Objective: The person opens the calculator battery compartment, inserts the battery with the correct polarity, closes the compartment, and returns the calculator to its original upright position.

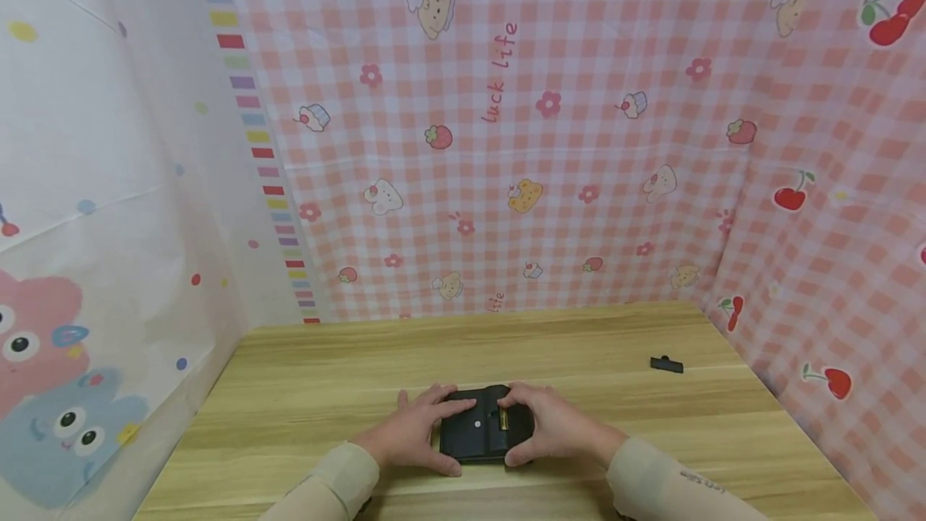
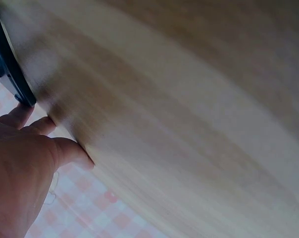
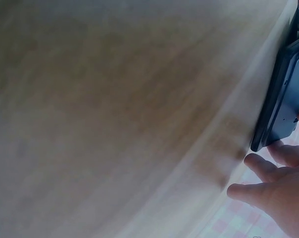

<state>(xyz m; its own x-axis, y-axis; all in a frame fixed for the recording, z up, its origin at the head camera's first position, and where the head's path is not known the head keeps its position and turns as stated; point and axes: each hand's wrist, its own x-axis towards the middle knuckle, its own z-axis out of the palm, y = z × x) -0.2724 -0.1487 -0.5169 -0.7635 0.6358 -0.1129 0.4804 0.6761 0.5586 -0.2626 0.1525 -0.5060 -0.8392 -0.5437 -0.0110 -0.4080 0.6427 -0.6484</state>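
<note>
A flat black device point(image 1: 463, 436), like a calculator lying back side up, rests on the table between my two hands. In its open compartment sits a gold-and-black battery point(image 1: 504, 420). My left hand point(image 1: 415, 428) holds the device's left side, with a finger across its far corner and the thumb at the near corner. From the right, my right hand point(image 1: 555, 424) grips it, the thumb at the near edge and the index fingertip at the far end of the battery. In the right wrist view the device point(image 3: 288, 94) shows its dark edge, with fingers underneath hidden in part.
A small black battery cover point(image 1: 666, 364) with a tab lies at the back right of the wooden table point(image 1: 347, 360). A pink checked cloth point(image 1: 477, 183) hangs behind the table and along its right side. A white printed sheet point(image 1: 145, 183) hangs at the left.
</note>
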